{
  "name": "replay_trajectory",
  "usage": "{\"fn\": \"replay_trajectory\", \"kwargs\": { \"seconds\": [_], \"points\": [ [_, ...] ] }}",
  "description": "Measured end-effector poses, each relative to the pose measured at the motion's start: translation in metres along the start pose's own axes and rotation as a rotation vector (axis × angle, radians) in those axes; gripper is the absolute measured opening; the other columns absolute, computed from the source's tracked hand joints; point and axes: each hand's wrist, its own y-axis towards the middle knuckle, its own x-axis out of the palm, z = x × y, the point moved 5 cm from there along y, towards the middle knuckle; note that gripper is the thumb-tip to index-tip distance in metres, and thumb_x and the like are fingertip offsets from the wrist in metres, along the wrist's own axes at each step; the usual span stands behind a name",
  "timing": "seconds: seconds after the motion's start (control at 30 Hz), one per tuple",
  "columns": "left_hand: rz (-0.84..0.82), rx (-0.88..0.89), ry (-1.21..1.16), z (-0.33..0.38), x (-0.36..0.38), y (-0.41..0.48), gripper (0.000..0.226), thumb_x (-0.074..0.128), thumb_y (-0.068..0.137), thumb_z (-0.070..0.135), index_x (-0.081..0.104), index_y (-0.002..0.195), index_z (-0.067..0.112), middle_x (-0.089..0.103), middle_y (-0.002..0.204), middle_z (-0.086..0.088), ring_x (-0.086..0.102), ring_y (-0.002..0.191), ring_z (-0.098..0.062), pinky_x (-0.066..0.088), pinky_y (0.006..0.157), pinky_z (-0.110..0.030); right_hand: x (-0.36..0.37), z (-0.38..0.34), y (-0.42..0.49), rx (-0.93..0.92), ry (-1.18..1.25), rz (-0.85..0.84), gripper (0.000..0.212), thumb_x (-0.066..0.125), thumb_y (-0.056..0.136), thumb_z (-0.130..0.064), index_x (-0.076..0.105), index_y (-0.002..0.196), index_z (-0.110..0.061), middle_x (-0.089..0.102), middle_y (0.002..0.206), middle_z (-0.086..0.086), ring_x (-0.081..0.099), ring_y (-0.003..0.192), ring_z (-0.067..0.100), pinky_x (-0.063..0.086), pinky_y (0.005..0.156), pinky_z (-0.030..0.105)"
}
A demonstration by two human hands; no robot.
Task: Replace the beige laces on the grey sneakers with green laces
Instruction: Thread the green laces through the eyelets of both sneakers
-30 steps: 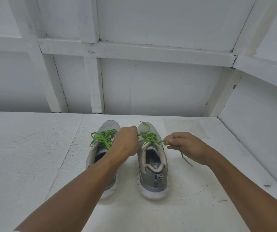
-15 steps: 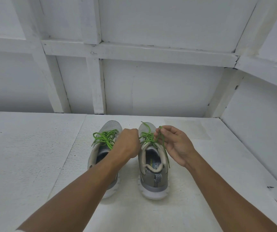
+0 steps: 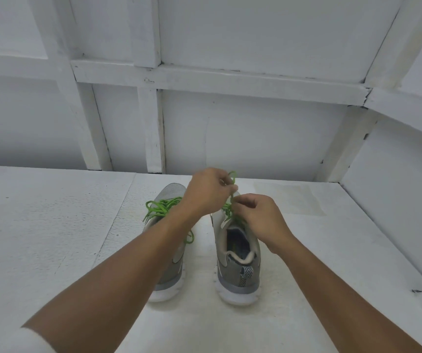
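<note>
Green lace [image 3: 234, 187] pinched by fingers [image 3: 241, 200] of left hand [image 3: 206, 193], right hand [image 3: 262, 219], over right sneaker [image 3: 238, 275] (insole print [image 3: 235, 244] blurred)

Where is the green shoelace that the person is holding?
In the head view, near centre: the bright green shoelace rises from the right-hand grey sneaker, pinched by the left hand above and right hand below.

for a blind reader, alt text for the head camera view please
The left hand and right hand pinch a green lace above the right sneaker. The left sneaker beside it already wears green laces; both stand on a white surface.
</note>
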Motion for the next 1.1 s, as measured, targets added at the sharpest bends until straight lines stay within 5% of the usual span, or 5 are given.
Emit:
{"fn": "replay_trajectory", "kwargs": {
  "seconds": [0.27,0.5,0.67,0.8,1.1],
  "points": [
    [-0.161,0.145,0.112,-0.006,0.012,0.001,0.012,0.067,0.089,0.015,0.071,0.100,0.018,0.064,0.087,0.010,0.057,0.074,-0.004,0.036,0.060,-0.005,-0.007,0.005,0.003,0.080,0.068,0.060,0.027,0.056,0.098,-0.025,0.074,0.080,-0.017,0.071,0.070,-0.001,0.069,0.080,0.021,0.056,0.081,0.035],
    [-0.173,0.196,0.149,-0.011,0.019,-0.002,0.009,0.062,0.090,0.014,0.058,0.087,0.021,0.053,0.073,0.016,0.050,0.065,-0.004,0.032,0.054,-0.014,-0.008,0.001,0.005,0.073,0.086,0.023,0.024,0.058,0.097,-0.024,0.074,0.083,-0.011,0.071,0.068,0.002,0.068,0.068,0.014,0.057,0.076,0.031],
    [-0.214,0.147,0.013,-0.017,0.031,-0.015,0.007,0.060,0.091,0.016,0.055,0.089,0.013,0.065,0.087,0.000,0.057,0.079,-0.017,0.042,0.065,-0.026,-0.013,0.001,0.007,0.053,0.137,0.059,0.008,0.067,0.090,-0.015,0.064,0.087,-0.008,0.071,0.073,0.011,0.069,0.064,0.022,0.059,0.078,0.049],
    [-0.219,0.144,-0.009,-0.015,0.030,-0.015,0.015,0.066,0.090,0.021,0.053,0.086,0.014,0.058,0.077,0.008,0.048,0.066,-0.002,0.033,0.057,-0.019,-0.014,-0.003,0.008,0.062,0.037,0.110,0.013,0.070,0.087,-0.018,0.058,0.085,-0.013,0.071,0.070,0.008,0.068,0.059,0.018,0.060,0.069,0.042],
    [-0.153,0.226,0.091,-0.012,0.030,-0.016,0.015,0.057,0.089,0.009,0.046,0.083,0.017,0.054,0.077,0.004,0.046,0.069,-0.018,0.032,0.057,-0.027,-0.020,-0.009,-0.001,0.107,-0.283,-0.095,0.013,0.072,0.079,-0.014,0.075,0.089,-0.021,0.072,0.087,-0.005,0.066,0.083,0.011,0.051,0.068,0.022]
  ]
}}
